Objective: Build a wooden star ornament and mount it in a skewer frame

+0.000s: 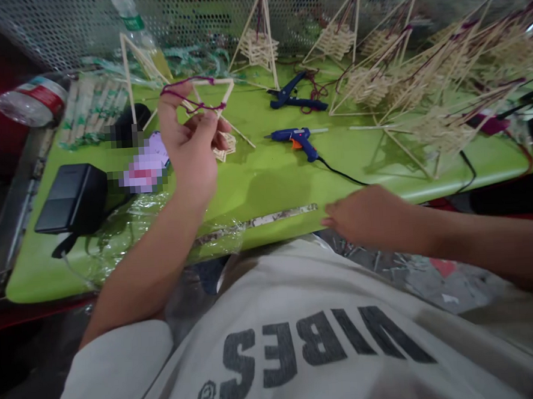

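My left hand [191, 147] is raised over the green table [265, 181], fingers pinched on a triangular frame of thin wooden sticks [209, 100] with purple thread [183, 96] wound over its top. My right hand [367, 217] hangs low at the table's front edge, just off the tabletop; its fingers are curled and blurred, and I cannot see whether anything is in them. A blue glue gun [296, 140] lies on the table beyond it, its black cord trailing off the front edge.
Several finished stick pyramids [422, 93] crowd the back and right of the table. Blue pliers [294, 95], a black adapter [70, 199], clear plastic wrap [159, 224], a bundle of sticks [92, 108] and plastic bottles [30, 99] lie around. A perforated metal wall [57, 25] closes the back.
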